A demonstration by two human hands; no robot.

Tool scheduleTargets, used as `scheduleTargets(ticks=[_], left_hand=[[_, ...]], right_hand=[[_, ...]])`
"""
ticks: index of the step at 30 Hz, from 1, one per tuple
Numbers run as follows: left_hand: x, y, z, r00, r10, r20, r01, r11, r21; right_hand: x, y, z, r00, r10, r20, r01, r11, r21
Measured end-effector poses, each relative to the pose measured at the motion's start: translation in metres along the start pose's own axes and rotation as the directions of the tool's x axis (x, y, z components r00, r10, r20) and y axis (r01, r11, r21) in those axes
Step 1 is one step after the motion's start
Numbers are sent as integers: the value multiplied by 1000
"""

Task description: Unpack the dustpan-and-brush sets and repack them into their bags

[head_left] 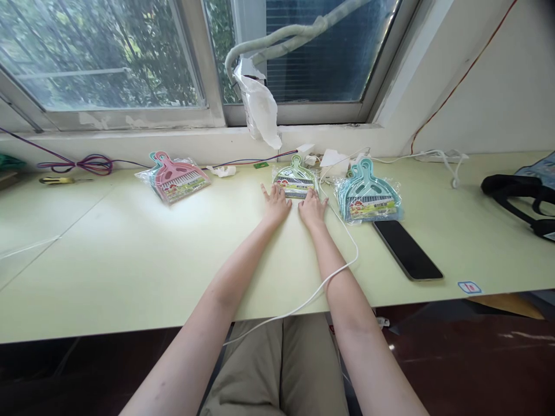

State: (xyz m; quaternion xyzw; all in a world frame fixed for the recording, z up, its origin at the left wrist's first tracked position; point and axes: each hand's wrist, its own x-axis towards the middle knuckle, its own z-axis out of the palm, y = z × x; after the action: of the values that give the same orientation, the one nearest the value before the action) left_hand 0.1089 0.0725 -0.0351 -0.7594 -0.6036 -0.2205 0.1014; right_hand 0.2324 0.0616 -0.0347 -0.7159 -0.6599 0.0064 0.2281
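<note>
Both my arms reach forward over a pale green table (130, 248). My left hand (276, 203) and my right hand (312, 207) lie flat, fingers spread, side by side. Their fingertips touch the near edge of a green mini dustpan-and-brush set in a clear bag (295, 178). Neither hand grips anything. A pink set in a bag (177, 178) lies to the left. A stack of teal sets in bags (367, 195) lies just to the right of my right hand.
A black phone (407, 249) lies face up at the right, near the table's front edge. A white cable (342, 271) runs across my right forearm. A black bag strap (515, 193) sits far right. Purple wires (89, 164) and a yellow screwdriver (60, 180) lie far left below the window.
</note>
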Motion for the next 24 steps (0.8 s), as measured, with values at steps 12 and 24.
scheduleTargets(ticks=[12,24], left_hand=[[3,-20,-13,999,8,-41,-8,1000,-15],[3,-25,-19,998,-52,20,52,999,1]], right_hand=[[-2,-2,-4,1000,18,-25,-17,999,39],[0,1,0,1000,17,-17,-16,999,33]])
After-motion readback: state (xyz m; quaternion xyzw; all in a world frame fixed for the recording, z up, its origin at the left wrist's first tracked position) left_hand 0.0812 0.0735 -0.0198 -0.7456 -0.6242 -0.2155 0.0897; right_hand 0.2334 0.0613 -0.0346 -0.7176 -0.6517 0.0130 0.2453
